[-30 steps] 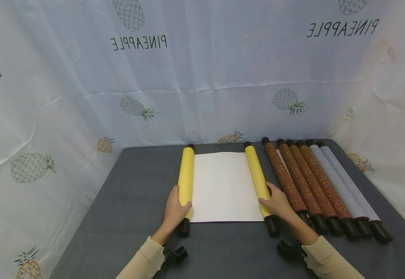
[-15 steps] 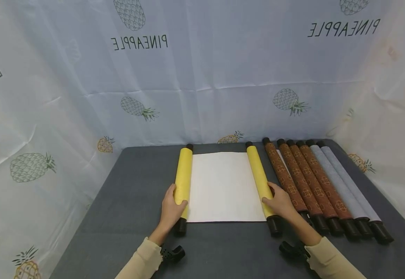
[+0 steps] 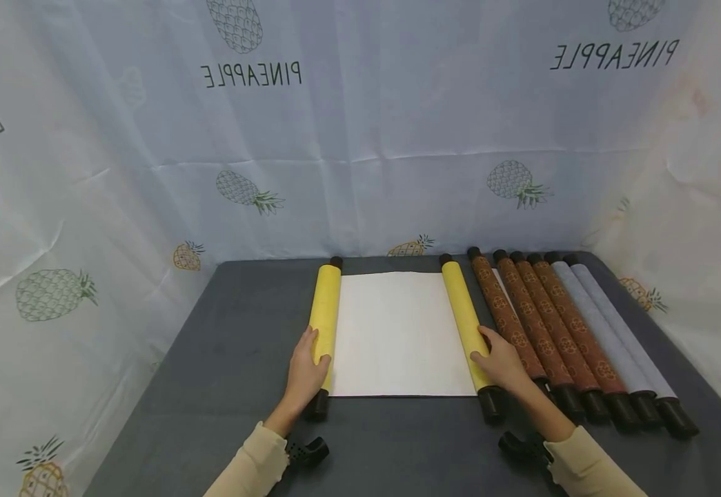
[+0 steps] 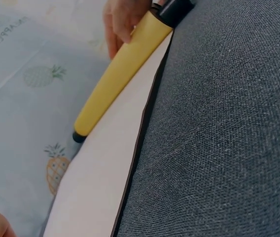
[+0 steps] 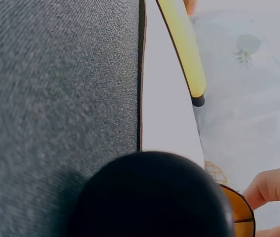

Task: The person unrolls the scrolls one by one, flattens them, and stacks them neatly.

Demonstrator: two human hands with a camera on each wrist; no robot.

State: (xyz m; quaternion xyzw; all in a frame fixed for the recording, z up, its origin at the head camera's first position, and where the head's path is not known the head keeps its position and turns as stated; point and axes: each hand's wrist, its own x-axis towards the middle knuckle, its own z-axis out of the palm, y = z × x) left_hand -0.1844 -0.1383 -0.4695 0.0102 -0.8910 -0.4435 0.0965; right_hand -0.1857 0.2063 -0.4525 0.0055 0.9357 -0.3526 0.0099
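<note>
Simultaneously, the left hand grips the left yellow roll | right hand grips the right yellow roll | white sheet lies between them on a gray tabletop | brown patterned rolls lie near the right hand

Head view looks forward and down over the table from farther back. Both wrist views, low and close, face inward across the shared white sheet.
</note>
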